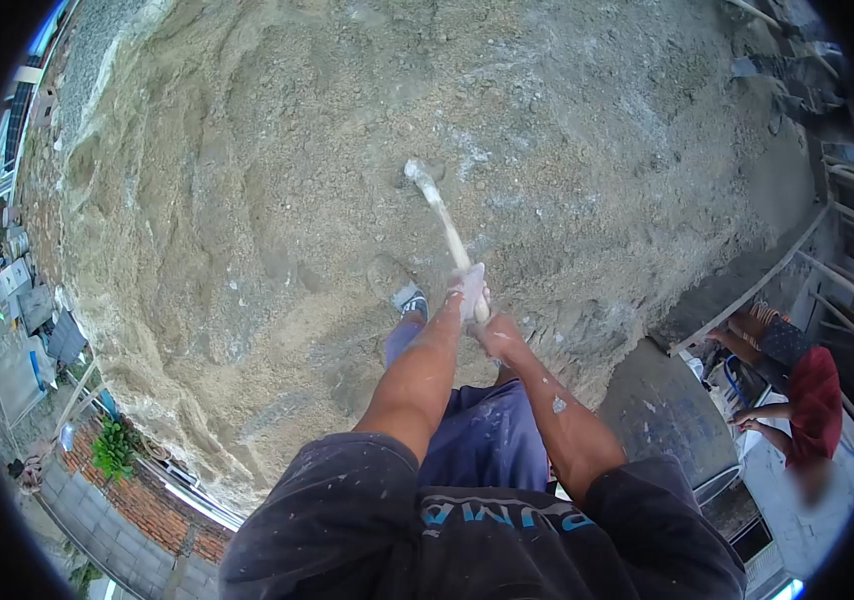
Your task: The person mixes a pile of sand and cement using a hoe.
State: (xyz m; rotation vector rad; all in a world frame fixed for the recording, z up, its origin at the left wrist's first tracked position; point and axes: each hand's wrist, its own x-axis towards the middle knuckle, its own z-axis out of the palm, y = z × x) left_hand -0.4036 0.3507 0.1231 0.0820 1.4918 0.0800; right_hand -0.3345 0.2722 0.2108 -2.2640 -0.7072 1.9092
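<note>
Both my hands are closed around the pale wooden handle [451,235] of a long tool. My left hand [471,287] grips it higher up, and my right hand [490,328] is close by, nearer my body. The tool's whitish far end [414,170] meets the heap of greyish-brown sand and gravel [297,150]; its head is mostly hidden, so its shape cannot be made out. Which hand crosses in front is hard to tell. A shoe [409,298] of mine stands on the heap just left of my hands.
At the right, a person in a red shirt [815,400] bends near a grey board [662,420]. Another person's legs [787,75] show at the upper right. Wooden poles [852,280] line the right edge. A brick wall [137,490] and a green plant [113,448] are at lower left.
</note>
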